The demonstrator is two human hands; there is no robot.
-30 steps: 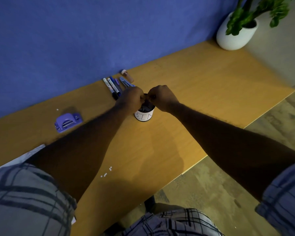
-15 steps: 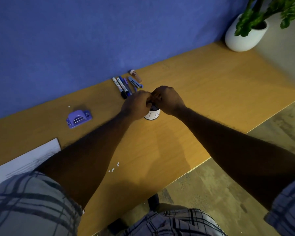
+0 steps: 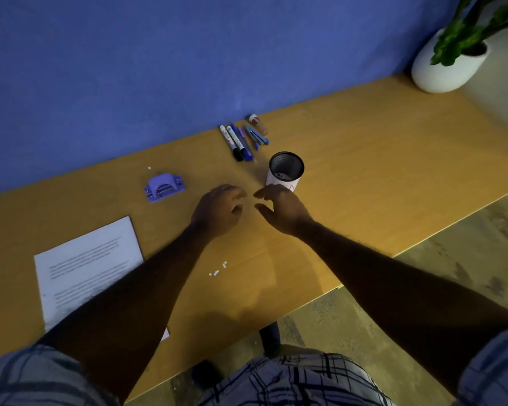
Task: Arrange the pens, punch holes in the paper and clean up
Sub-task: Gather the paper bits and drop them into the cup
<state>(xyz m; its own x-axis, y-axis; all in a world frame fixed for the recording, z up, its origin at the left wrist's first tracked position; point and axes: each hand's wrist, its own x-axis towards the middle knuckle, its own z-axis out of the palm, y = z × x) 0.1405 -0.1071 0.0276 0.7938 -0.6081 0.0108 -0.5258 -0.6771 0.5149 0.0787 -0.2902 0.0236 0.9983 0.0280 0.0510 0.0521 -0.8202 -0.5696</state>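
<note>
A black mesh cup point(image 3: 286, 170) with a white label stands upright near the middle of the wooden desk point(image 3: 364, 171). Several pens and markers point(image 3: 237, 143) lie side by side behind it near the blue wall. A purple hole punch point(image 3: 164, 187) sits to the left. A printed sheet of paper point(image 3: 85, 268) lies at the front left, partly under my left forearm. Small white paper dots point(image 3: 217, 271) are scattered on the desk. My left hand point(image 3: 217, 210) and my right hand point(image 3: 282, 209) hover just in front of the cup, fingers loose, holding nothing.
A small brown bottle point(image 3: 258, 124) lies beside the pens. A white pot with a green plant point(image 3: 449, 63) stands at the far right corner. The desk's front edge runs diagonally, with the floor point(image 3: 423, 288) below it at the right.
Both hands were together over the cup's mouth; they have drawn back toward me and spread apart with opened fingers. The cup now stands uncovered.
</note>
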